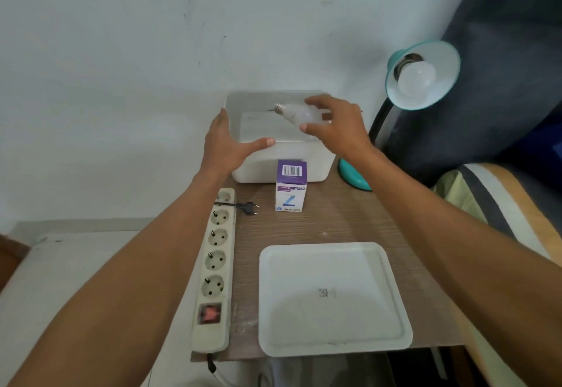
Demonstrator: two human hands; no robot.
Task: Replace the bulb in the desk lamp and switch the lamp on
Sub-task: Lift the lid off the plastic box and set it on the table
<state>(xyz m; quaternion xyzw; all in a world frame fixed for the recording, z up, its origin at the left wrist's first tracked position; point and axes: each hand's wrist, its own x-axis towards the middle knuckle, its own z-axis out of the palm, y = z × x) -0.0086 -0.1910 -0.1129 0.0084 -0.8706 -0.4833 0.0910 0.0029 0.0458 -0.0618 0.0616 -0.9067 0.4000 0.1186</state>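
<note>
A teal desk lamp (438,61) stands at the table's back right, its shade tilted toward me with a white bulb (416,79) screwed into it. My right hand (337,128) is shut on a second white bulb (296,111), held sideways over an open white bin (243,103), screw cap pointing left. My left hand (226,140) rests on the bin's near-left rim, thumb along the front edge. A purple and white bulb box (290,185) stands upright just in front of the bin.
A white power strip (214,268) with a red switch lies along the table's left edge; a loose black plug (251,207) rests beside it. A white lid (331,298) lies flat at the front. A bed with striped bedding (498,201) borders the right side.
</note>
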